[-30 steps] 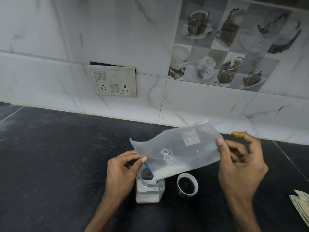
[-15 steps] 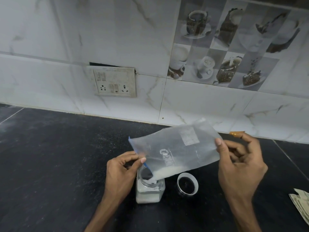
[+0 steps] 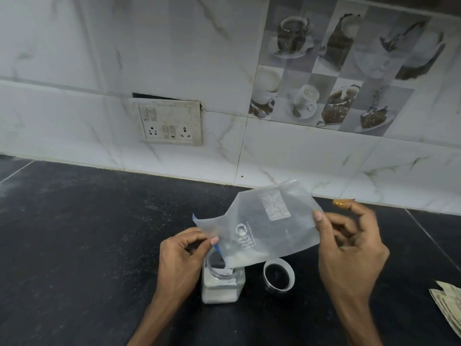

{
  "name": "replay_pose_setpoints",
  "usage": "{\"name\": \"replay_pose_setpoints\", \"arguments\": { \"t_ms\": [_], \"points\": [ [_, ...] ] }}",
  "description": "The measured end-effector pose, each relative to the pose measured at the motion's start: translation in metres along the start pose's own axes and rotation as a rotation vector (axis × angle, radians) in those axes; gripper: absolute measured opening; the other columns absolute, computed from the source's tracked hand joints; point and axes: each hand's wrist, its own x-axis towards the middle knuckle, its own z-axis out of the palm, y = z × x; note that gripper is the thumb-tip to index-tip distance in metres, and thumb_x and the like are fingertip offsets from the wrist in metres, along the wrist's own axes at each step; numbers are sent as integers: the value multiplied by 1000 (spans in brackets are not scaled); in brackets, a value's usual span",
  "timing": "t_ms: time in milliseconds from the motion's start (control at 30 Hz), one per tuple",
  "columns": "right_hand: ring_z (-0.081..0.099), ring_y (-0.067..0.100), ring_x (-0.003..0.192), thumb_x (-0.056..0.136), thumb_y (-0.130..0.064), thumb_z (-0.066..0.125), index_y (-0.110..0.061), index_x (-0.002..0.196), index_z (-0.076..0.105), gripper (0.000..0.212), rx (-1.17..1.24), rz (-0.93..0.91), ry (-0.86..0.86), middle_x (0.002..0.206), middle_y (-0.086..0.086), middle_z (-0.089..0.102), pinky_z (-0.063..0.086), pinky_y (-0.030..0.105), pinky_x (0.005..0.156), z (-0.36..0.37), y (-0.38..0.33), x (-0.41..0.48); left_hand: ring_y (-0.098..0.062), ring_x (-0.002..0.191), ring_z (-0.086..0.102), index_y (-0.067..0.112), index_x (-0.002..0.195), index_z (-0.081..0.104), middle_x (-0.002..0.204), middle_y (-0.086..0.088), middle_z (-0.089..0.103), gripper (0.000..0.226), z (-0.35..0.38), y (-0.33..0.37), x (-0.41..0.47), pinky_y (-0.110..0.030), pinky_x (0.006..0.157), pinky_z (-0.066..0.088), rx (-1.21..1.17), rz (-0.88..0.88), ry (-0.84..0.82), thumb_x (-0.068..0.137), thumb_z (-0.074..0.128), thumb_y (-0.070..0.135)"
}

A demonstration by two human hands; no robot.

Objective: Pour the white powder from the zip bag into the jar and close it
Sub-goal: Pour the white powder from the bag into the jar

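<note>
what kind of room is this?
Most likely a home kitchen: a dark stone countertop, a marble-look tiled backsplash with printed coffee-cup tiles, and a wall socket panel just above the counter.

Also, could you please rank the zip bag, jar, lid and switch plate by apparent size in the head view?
1. zip bag
2. switch plate, though it sits farther from the camera, so its true size is unsure
3. jar
4. lid

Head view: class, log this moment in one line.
step: pouring | left hand: pinches bag mouth over jar | right hand: holds bag end up | lid: off
</note>
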Motion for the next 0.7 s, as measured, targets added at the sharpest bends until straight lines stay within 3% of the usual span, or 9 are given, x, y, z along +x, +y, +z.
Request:
{"name": "replay_pose_setpoints", "arguments": {
  "t_ms": [133, 233, 333, 533, 700],
  "points": [
    [72, 5, 78, 84, -15, 74, -29, 106, 57, 31, -5, 14, 20, 82, -4, 71, 53, 7, 67, -1, 0, 2, -2, 79, 74, 20, 78, 81, 86, 14, 78, 22, -1, 0, 0, -10, 71, 55, -28, -12, 3, 79, 78, -1],
    [72, 10, 79, 84, -14, 74, -15, 112, 58, 32, -24, 12, 8, 82, 0, 72, 54, 8, 66, -3, 3, 2, -2, 81, 74, 21, 79, 81, 87, 14, 78, 23, -1, 1, 0, -10, 71, 55, -38, -11, 0, 79, 77, -2],
    [73, 9, 79, 84, -13, 74, -14, 114, 58, 34, -21, 23, 4, 83, 2, 72, 54, 9, 68, -3, 4, 3, -1, 81, 74, 20, 79, 81, 87, 14, 78, 23, 0, 0, -1, -10, 72, 55, -32, -5, -7, 79, 77, -2],
    [72, -2, 75, 84, -14, 74, -14, 113, 58, 33, -23, 38, -5, 82, -5, 72, 54, 8, 67, -3, 4, 3, -2, 81, 74, 20, 80, 81, 87, 12, 79, 21, -1, -2, 0, -11, 72, 56, -18, -9, 5, 79, 78, -1],
    [72, -2, 76, 84, -17, 74, -17, 114, 57, 34, -6, 46, -7, 79, -9, 75, 54, 8, 67, -3, 4, 3, 0, 82, 74, 23, 81, 80, 89, 15, 78, 23, 0, -1, -1, -11, 73, 56, 24, 18, -1, 78, 78, 0]
  ]
}}
